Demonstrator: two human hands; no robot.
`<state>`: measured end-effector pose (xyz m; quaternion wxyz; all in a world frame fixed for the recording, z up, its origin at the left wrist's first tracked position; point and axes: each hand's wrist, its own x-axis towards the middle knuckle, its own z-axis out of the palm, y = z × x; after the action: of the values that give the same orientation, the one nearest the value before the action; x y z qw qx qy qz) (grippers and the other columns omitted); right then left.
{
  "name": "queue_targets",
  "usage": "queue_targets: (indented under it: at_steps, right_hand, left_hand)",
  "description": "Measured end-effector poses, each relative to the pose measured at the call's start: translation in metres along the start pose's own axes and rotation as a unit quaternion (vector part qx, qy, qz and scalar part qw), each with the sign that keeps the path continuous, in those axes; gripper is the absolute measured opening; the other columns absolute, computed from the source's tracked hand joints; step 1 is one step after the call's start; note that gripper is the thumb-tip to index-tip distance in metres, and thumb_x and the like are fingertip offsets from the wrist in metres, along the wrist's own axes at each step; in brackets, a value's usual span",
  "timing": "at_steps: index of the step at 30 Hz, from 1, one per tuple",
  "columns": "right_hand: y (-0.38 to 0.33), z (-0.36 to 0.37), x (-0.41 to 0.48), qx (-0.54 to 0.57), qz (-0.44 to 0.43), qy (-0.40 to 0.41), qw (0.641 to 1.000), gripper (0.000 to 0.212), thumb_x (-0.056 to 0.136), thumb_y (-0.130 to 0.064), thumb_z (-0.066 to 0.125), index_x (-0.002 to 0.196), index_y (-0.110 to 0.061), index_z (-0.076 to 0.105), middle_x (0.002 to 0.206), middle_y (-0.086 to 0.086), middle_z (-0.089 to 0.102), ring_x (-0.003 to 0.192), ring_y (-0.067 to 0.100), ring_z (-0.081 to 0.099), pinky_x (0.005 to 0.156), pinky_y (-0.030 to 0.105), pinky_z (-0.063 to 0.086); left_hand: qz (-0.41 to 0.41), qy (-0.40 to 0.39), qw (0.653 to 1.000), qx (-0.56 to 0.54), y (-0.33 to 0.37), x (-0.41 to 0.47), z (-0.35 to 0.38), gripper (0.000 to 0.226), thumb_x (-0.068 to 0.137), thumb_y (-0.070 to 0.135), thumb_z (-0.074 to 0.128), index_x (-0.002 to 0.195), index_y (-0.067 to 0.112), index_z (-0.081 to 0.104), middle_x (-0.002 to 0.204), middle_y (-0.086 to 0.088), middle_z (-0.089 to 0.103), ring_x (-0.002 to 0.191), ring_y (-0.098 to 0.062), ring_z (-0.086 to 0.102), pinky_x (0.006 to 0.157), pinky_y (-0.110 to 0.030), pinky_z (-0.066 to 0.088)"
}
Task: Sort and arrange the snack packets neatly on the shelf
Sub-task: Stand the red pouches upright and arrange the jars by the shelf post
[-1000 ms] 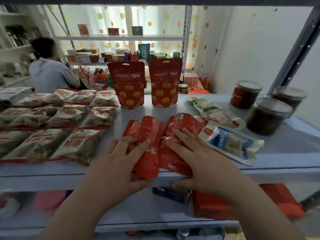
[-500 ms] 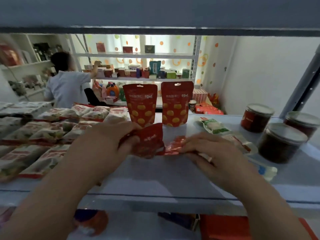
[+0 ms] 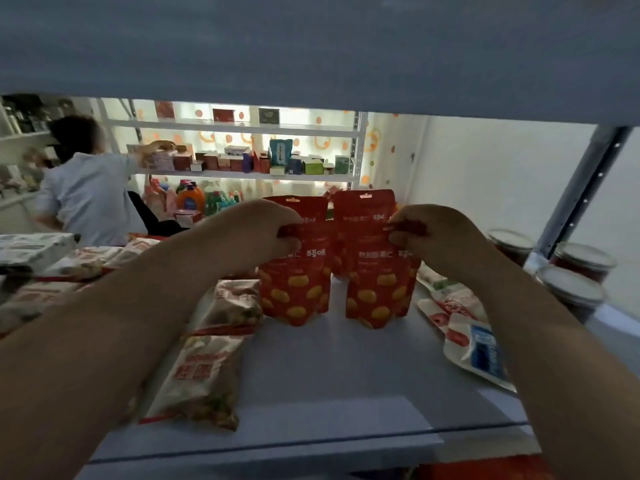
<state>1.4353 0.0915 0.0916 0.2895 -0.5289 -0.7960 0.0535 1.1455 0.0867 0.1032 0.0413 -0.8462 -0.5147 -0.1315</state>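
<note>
On shelf [image 3: 346,375], two upright red pouches [image 3: 298,282]

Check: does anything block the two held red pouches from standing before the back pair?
Nothing visible does. The left hand and right hand pinch the front pouches upright on bare shelf, right before the back pouches; nut packets lie leftward.

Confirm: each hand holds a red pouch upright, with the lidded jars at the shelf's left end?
No: the head view shows the lidded jars at the shelf's right end. Left hand and right hand each hold a red pouch upright.
</note>
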Motion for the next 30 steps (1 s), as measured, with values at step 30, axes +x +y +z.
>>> queue_targets:
  at_steps: [30]
  right_hand:
    - [0.027,-0.020,-0.040,-0.153,-0.074,0.083,0.982,0.044,0.093,-0.054,0.049,0.131,-0.032,0.052,0.132,-0.004,0.059,0.118,0.017,0.055,0.089,0.029,0.041]
  left_hand:
    - [0.075,0.218,0.966,0.115,0.111,0.026,0.006,0.059,0.088,0.057,0.036,0.133,0.024,0.054,0.124,-0.001,0.064,0.112,-0.024,0.060,0.086,-0.039,0.050]
